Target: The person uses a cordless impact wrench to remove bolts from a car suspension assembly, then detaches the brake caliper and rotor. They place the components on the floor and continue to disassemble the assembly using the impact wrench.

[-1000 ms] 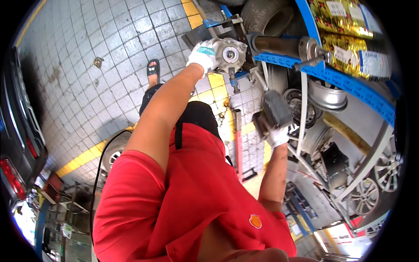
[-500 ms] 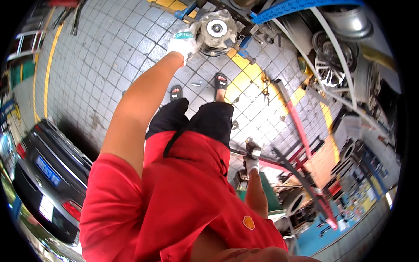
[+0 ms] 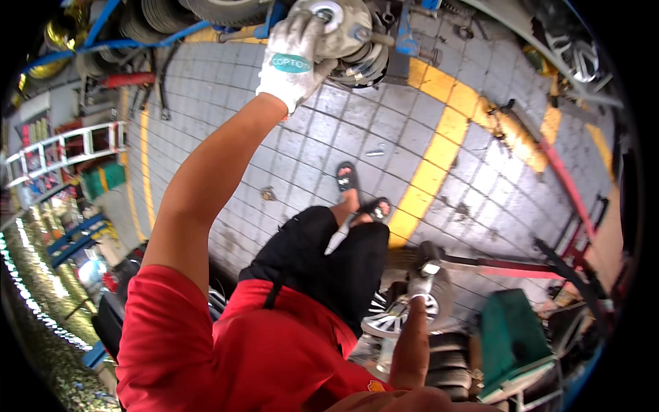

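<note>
At the top of the view my left hand [image 3: 288, 58], in a white knit glove with a green patch, is closed over a wheel hub assembly [image 3: 353, 31]. Its fingers lie across the hub's round face near the centre hole, and the thumb is at its lower edge. Blue metal supports [image 3: 406, 38] stand beside the hub. Low on the right, my gloved right hand [image 3: 416, 285] is closed around a tool with a dark and silver head [image 3: 429, 257]. That tool's handle and exact kind are hidden by the steep angle.
A small bolt-like metal piece [image 3: 375, 151] lies on the tiled floor near my sandals [image 3: 348, 177]. Red metal arms [image 3: 511, 268] reach in from the right. An alloy wheel [image 3: 395, 316], stacked tyres [image 3: 449, 360] and a green box [image 3: 511, 329] are near my right arm.
My view has turned, so the hub sits higher in the picture. My left hand has moved from the hub's side onto its face. My right hand still holds the tool.
</note>
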Motion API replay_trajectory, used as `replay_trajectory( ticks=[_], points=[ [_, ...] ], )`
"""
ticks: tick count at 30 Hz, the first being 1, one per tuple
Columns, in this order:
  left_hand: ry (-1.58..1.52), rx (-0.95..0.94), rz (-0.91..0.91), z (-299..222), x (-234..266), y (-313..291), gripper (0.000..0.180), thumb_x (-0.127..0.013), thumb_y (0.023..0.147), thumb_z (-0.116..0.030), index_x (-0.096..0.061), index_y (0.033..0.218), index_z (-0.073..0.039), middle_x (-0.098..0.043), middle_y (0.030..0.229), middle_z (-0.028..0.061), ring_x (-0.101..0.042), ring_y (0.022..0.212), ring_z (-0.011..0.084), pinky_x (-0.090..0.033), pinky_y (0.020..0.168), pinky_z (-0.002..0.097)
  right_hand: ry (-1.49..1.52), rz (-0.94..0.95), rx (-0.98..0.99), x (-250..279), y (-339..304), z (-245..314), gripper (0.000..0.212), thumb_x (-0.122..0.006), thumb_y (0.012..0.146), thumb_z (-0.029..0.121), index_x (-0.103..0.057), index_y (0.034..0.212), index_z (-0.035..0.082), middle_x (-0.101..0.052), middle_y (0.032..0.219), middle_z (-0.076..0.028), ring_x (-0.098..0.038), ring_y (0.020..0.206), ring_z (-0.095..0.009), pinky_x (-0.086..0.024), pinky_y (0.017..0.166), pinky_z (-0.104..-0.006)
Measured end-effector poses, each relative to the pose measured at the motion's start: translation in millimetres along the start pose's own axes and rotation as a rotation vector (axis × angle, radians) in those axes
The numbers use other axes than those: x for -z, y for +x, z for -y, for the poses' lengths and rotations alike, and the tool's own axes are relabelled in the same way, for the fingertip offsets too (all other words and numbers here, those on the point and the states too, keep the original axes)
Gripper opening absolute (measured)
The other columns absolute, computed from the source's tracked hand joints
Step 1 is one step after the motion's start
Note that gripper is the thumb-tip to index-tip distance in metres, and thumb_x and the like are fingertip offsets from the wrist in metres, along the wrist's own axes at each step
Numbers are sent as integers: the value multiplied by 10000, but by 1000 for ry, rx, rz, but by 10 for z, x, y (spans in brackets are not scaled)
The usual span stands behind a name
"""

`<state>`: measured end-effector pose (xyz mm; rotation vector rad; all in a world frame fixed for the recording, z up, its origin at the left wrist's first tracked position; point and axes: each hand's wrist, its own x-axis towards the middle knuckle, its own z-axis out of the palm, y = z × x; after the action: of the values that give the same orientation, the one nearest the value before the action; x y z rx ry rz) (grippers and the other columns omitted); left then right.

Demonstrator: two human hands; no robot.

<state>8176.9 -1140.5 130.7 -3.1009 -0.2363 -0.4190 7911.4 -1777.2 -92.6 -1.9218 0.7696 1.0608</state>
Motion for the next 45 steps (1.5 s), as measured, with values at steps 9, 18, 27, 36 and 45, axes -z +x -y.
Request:
replay_trajectory(
  ticks=[9,18,27,36,45],
  points=[
    [280,-304,-351,179,-576,-153,866,-852,801,-361,-476,1464,49,-577,1305,269,-584,1163,429,-458,1030,519,-383,-93,173,-1506,2685,0,559,-724,932,429,-615,1358,84,-732,1133,-211,-703,1045,-410,-555,858,-481],
    [-3,-198,-287,105,-667,-125,804,-803,859,-323,-452,1474,58,-567,1367,241,-568,1242,356,-474,1057,450,252,86,52,-2231,2524,-291,684,-846,859,400,-623,1365,-3,-705,1255,-132,-653,1106,-236,-507,973,-361],
    [103,-174,-139,8,-440,-71,734,-745,912,-172,-403,1524,46,-497,1431,215,-529,1302,321,-421,1128,421,272,78,231,-1558,1616,-138,659,-783,923,281,-530,1472,18,-603,1433,-112,-584,1280,-230,-457,1092,-377],
    [-693,384,-144,211,62,31,1058,-974,579,-245,-448,1469,-22,-491,1422,205,-515,1312,368,-463,1103,457,-446,211,1156,-344,-1005,2807,529,-715,805,108,-656,1329,57,-644,1375,-167,-579,1309,-373,-434,1140,-478],
    [-1370,883,-150,61,43,78,912,-909,697,-108,-437,1472,-9,-474,1443,133,-488,1347,268,-425,1149,372,-625,223,1394,-730,-2616,5836,506,-714,860,82,-620,1348,-13,-652,1386,-179,-603,1314,-311,-449,1131,-369]
  ],
)
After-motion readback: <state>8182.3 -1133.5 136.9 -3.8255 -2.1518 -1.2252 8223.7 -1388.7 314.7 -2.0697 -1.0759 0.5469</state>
